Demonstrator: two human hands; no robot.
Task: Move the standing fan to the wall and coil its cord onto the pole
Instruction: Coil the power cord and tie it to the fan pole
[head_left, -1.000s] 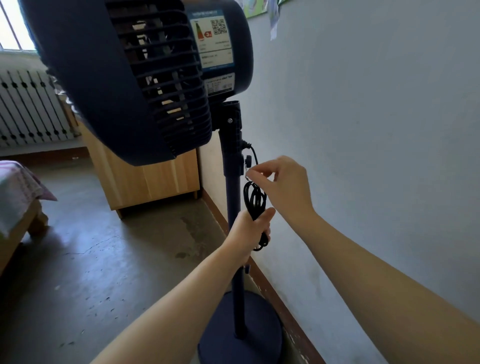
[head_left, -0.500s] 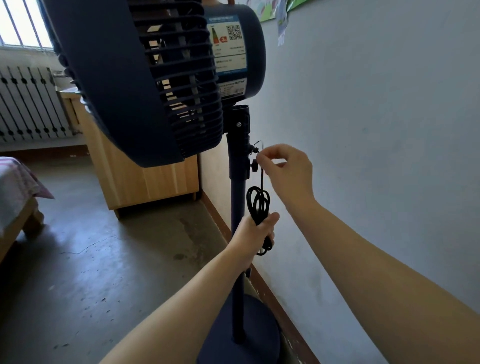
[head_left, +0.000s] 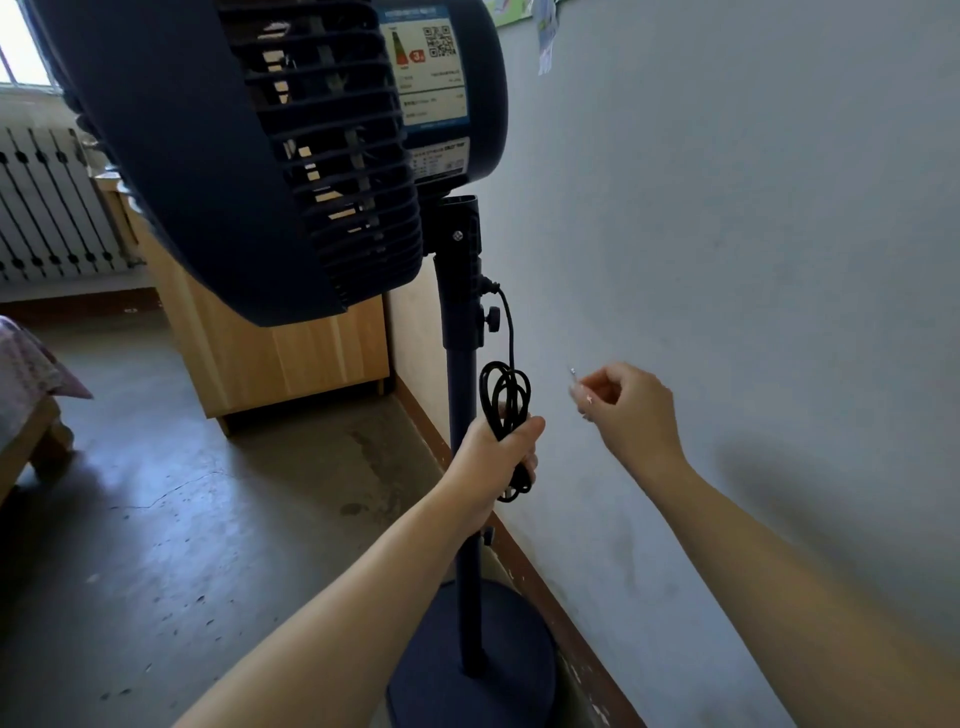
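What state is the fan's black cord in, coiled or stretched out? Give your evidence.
Coiled. The cord hangs in several bunched loops beside the pole, gripped by the left hand.

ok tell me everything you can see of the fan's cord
The cord is thin, black and rubbery-looking. It leaves the upper pole, curves down, then gathers into long loops. The left hand grips that bundle beside the pole; loops stick out above and below the fist.
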